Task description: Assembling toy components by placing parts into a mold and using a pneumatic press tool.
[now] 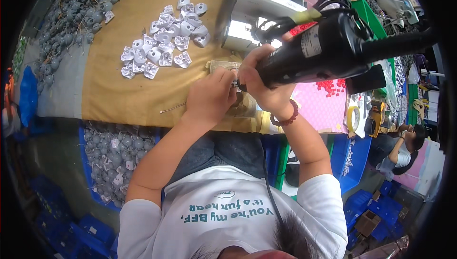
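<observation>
My right hand (267, 90) is wrapped round a black electric screwdriver (309, 61), held sideways with its tip end pointing left towards my other hand. Close against that tip, my left hand (209, 96) has its fingers pinched together over a small worn block (245, 106) at the table's front edge. Whatever these fingers grip is mostly hidden beneath them. A thin pale wire (172, 108) sticks out to the left of my left hand. Beyond it lies a loose pile of white moulded plastic parts (164, 40).
Grey round parts with wires (71, 25) heap up at the far left. A white box-like machine (264, 2) stands at the back. Small red pieces (331, 87) lie on a pink mat (314, 109) near yellow tape (352, 118). Below the table, a blue bin (88, 164) holds grey parts.
</observation>
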Motion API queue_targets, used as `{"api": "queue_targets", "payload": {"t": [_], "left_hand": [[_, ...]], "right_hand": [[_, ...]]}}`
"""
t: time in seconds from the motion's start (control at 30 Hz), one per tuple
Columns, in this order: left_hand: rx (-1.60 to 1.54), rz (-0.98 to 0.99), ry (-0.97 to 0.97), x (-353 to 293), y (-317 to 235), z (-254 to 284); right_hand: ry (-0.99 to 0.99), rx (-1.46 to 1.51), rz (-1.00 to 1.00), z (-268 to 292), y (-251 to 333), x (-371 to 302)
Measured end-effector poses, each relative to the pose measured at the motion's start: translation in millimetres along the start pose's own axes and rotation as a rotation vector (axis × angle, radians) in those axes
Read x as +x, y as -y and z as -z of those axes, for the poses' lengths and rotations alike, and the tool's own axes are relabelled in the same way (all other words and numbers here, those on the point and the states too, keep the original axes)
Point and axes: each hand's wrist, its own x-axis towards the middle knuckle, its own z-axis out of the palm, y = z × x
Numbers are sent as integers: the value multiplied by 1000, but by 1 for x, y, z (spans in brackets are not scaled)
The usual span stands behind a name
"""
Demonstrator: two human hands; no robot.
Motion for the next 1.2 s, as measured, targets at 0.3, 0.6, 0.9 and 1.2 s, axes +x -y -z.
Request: {"api": "queue_targets", "payload": {"t": [0.3,0.6,0.9,1.2], "left_hand": [[-22,28,46,1,-2,4],[-28,126,115,3,-7,11],[-138,52,29,-6,0,10],[-64,-32,-26,-9,-5,8]], "right_hand": [[13,-62,-63,-1,2,-10],[-239,119,-251,9,19,10],[-525,-495,-99,85,-28,-5],[-83,-257,-381,7,-27,-29]]}}
